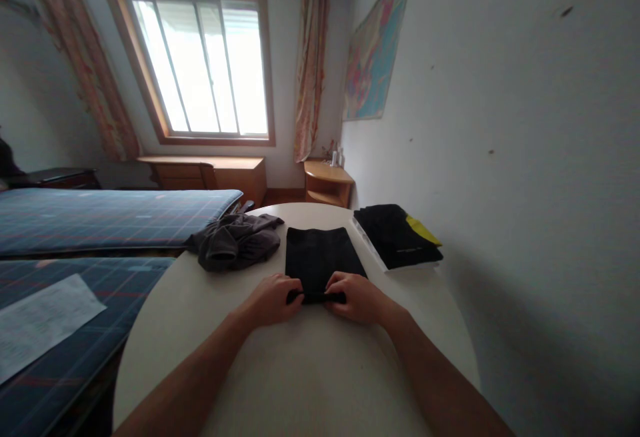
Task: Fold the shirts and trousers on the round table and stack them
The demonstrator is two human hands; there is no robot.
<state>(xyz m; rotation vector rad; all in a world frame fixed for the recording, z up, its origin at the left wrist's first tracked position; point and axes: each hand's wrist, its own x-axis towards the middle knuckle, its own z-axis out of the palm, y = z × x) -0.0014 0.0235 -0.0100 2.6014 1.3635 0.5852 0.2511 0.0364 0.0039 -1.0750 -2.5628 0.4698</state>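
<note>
Cloth heap (239, 237) left; black stack (393, 237) right; left hand (276, 299) and right hand (359, 298), grip closed, pinch black fabric (323, 254).

Both bare forearms (193, 374) extend over the tabletop (305, 384) toward its far edge. The left hand (273, 300) and right hand (359, 298) face each other, fingers (294, 284) pinched.

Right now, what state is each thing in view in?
Black cloth: mostly flat, near edge folded or rolled
Left hand: grip closed on that edge
Right hand: grip closed on that edge
Gray cloth: crumpled
Black-and-yellow pile: lying flat
Paper sheet: lying flat
Curtains: drawn apart
Window: uncovered; open or shut unclear
Map: hung up
</note>
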